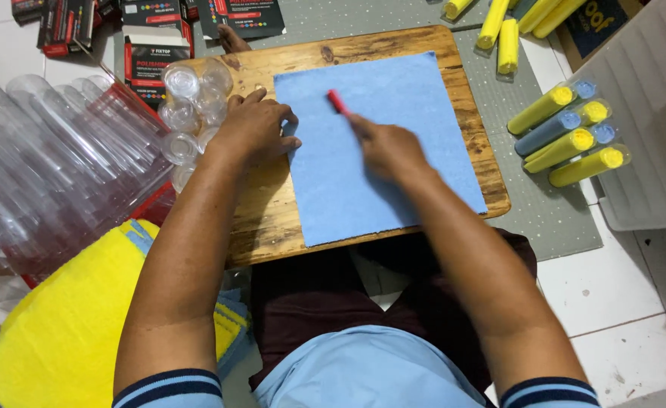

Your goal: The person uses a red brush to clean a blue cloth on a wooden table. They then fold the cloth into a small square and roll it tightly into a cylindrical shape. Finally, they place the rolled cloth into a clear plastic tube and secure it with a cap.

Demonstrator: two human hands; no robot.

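Blue cloth (378,151) under both hands, clear tubes (61,159) beside.

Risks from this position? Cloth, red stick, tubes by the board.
1. The left hand pins only the left edge of the blue cloth; its right side lies free and may bunch as the right hand moves the red stick over it.
2. The clear tubes sit against the left hand, so a nudge could roll them off the wooden board.
3. The cloth's near edge reaches the board's front edge and could slide off.

left hand (256,127) flat, right hand (388,149) pinching
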